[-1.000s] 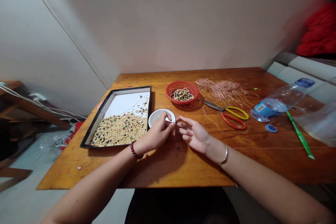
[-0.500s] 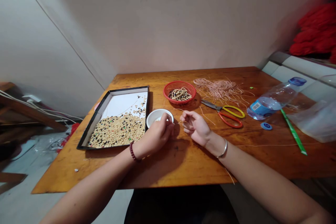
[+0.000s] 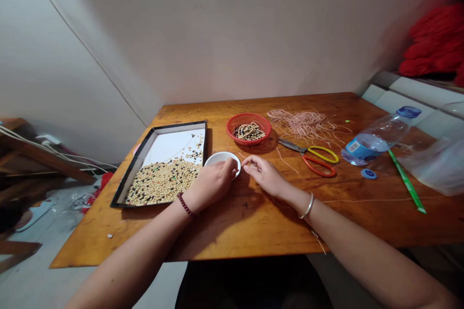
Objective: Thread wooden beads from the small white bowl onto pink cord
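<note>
My left hand (image 3: 216,177), with a dark red bead bracelet on its wrist, is closed at the near right rim of a small white bowl (image 3: 222,155). Its fingertips are bent down and hide whatever they hold. Close by on the right, my right hand (image 3: 266,175) pinches a thin pinkish cord (image 3: 242,155), whose end pokes out past the fingertips. A thin cord end also hangs below the silver bangle at the table's front edge. Left of the bowl lies a black-rimmed tray (image 3: 207,141) holding many cream beads (image 3: 170,178) mixed with dark and a few green ones.
Behind the hands stands a red basket (image 3: 229,128) of strung beads. A heap of pink cord (image 3: 302,124), scissors (image 3: 304,149) with yellow and orange handles, a tilted plastic bottle (image 3: 377,140), its blue cap (image 3: 369,174) and a green strip (image 3: 406,181) lie to the right.
My right hand has turned palm-down and moved slightly left, its fingertips nearer the bowl. The left hand has rolled over, its fingertips now pointing down at the bowl's rim.
</note>
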The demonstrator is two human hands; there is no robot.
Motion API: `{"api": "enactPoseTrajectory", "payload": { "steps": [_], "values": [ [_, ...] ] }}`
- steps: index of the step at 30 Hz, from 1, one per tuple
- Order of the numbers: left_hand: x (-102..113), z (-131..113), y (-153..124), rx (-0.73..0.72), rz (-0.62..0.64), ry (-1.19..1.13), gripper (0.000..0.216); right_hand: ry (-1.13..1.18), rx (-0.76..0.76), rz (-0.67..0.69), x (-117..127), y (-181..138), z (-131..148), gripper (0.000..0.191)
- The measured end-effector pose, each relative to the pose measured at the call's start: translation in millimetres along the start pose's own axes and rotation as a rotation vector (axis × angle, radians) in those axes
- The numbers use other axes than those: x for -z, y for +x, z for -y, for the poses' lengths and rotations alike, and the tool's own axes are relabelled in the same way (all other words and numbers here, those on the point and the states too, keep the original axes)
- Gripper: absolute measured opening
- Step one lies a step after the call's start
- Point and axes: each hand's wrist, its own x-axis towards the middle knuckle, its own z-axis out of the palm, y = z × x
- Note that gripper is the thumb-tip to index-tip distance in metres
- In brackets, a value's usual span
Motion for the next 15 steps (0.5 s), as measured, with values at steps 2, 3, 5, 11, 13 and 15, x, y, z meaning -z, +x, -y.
{"api": "enactPoseTrajectory", "payload": {
  "steps": [2, 3, 5, 11, 13, 15],
  "values": [
    [-0.9, 1.7, -0.1, -0.021, -0.011, 0.029, 0.009, -0.09, 0.025, 0.039, 1.5, -2.4, 1.9, 0.021],
    [-1.6, 2.2, -0.2, -0.028, -0.013, 0.039, 0.008, -0.113, 0.036, 0.054, 2.1, -3.3, 3.2, 0.022],
    [-2.8, 2.8, -0.3, -0.036, -0.02, 0.048, 0.008, -0.122, 0.047, 0.064, 2.5, -4.0, 4.7, 0.023],
    [2.0, -2.5, 2.2, 0.162, -0.269, -0.137, 0.019, 0.135, -0.01, 0.002, -4.6, 3.2, -4.8, 0.032],
    [5.0, -4.9, 4.3, 0.325, -0.341, -0.295, 0.026, 0.246, -0.046, -0.016, -6.7, 5.2, -6.9, 0.036],
    [7.1, -6.3, 6.7, 0.443, -0.359, -0.504, 0.024, 0.326, -0.09, -0.008, -7.5, 5.2, -5.6, 0.039]
  ]
}}
